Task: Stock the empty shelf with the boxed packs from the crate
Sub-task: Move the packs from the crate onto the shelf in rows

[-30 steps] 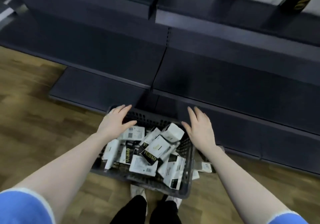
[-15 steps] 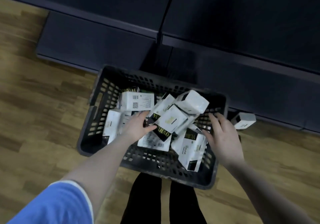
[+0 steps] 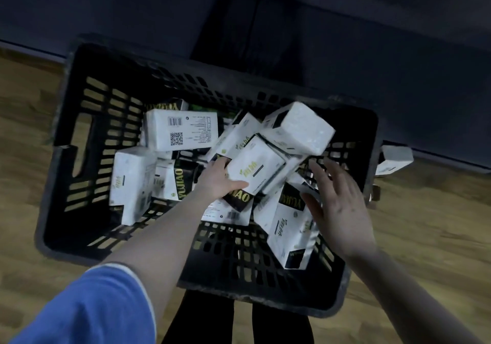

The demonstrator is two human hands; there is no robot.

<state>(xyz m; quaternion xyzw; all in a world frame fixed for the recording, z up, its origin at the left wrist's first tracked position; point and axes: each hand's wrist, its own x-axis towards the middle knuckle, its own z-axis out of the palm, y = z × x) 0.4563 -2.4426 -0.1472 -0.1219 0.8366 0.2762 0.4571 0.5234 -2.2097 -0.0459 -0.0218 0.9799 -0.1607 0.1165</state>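
White-and-black boxed packs (image 3: 183, 134) lie jumbled inside the black slotted crate (image 3: 79, 142), which sits on the wood floor (image 3: 26, 120). At the crate's middle, the left hand (image 3: 219, 177) grasps one white pack (image 3: 253, 169), thumb across its lower face and fingers under its left edge. The right hand (image 3: 337, 203) hovers over the crate's right side, fingers spread and relaxed, holding nothing. One stray pack (image 3: 393, 160) lies outside the crate's right wall. Beyond the crate's far rim stands the dark shelf base (image 3: 398, 59).
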